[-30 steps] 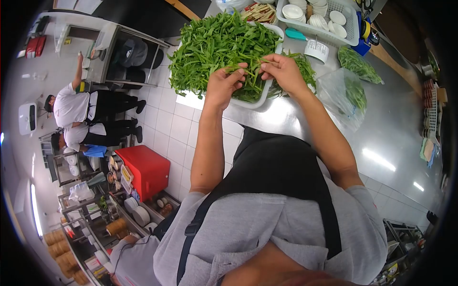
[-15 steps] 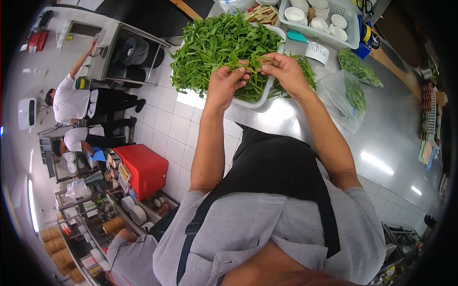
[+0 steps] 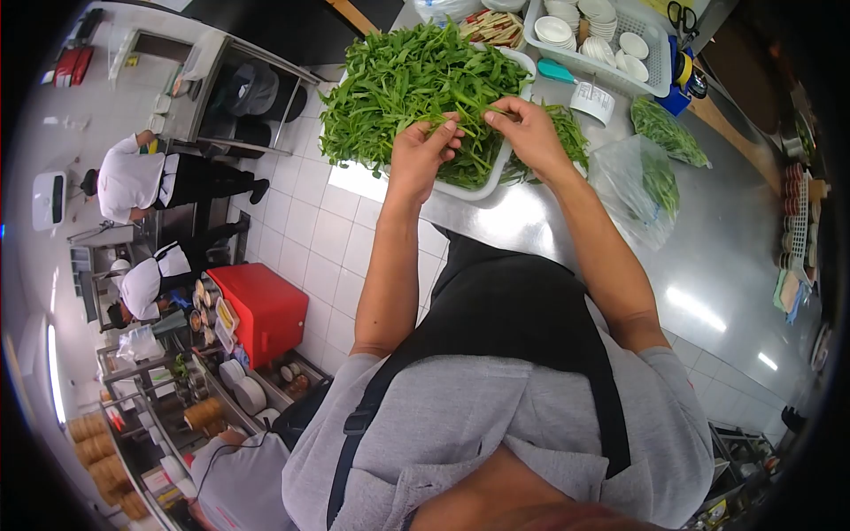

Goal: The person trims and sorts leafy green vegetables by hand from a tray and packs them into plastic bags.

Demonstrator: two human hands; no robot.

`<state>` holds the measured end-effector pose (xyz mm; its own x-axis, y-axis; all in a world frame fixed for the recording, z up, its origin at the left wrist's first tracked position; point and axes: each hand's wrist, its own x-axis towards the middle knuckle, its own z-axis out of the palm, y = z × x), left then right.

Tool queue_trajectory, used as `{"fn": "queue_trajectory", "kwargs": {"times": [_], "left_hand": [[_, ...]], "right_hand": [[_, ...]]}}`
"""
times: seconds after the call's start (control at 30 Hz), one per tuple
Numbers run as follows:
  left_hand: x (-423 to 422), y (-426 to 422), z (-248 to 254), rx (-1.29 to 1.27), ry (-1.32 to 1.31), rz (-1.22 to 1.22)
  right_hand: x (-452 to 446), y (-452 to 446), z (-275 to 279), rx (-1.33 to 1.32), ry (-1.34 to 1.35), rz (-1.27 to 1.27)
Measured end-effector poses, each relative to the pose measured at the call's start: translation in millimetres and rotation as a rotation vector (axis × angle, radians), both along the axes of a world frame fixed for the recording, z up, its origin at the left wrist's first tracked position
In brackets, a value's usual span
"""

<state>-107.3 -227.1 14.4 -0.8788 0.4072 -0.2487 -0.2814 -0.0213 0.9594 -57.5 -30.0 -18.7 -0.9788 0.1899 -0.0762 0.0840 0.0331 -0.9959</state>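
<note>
The left hand (image 3: 418, 159) pinches green stems (image 3: 433, 119) between thumb and forefinger, with the other fingers curled; the right hand (image 3: 531, 137) has its thumb and forefinger closed on a leafy sprig (image 3: 482, 112); both hands are positioned over the near right part of the leafy greens (image 3: 398, 84), with a narrow gap between them; the leafy greens are heaped in a white plastic tub (image 3: 487, 188), overhanging its left side; the tub rests on a stainless-steel counter (image 3: 717, 239); loose greens (image 3: 565, 133) lie just beside its right wall; farther right are a clear plastic bag (image 3: 620, 181) and bagged greens (image 3: 668, 133); a perforated basket (image 3: 658, 78) holding white dishes (image 3: 554, 32) is located beyond a curled printed label (image 3: 592, 103).
</note>
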Motion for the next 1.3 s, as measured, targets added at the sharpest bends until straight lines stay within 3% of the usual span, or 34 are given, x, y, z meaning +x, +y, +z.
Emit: {"fn": "queue_trajectory", "kwargs": {"times": [0.3, 0.8, 0.9, 0.93, 1.07, 1.17, 1.3], "left_hand": [[1, 4, -1, -0.009, 0.046, 0.042], [8, 24, -11, 0.059, 0.074, 0.117], [8, 24, -7, 0.063, 0.078, 0.147], [8, 22, -8, 0.059, 0.082, 0.155], [8, 27, -14, 0.086, 0.064, 0.098], [11, 29, -12, 0.067, 0.09, 0.056], [8, 18, -8, 0.072, 0.126, 0.122]], "right_hand": [[0, 5, -3, -0.32, 0.087, -0.011], [5, 15, 4, -0.172, 0.151, 0.043], [23, 28, 11, 1.085, 0.367, -0.359], [22, 29, 14, 0.995, 0.378, -0.454], [27, 6, 44, 0.391, 0.246, -0.058], [20, -1, 36, 0.488, 0.056, -0.008], [18, 13, 19, 0.245, 0.092, -0.066]]}}
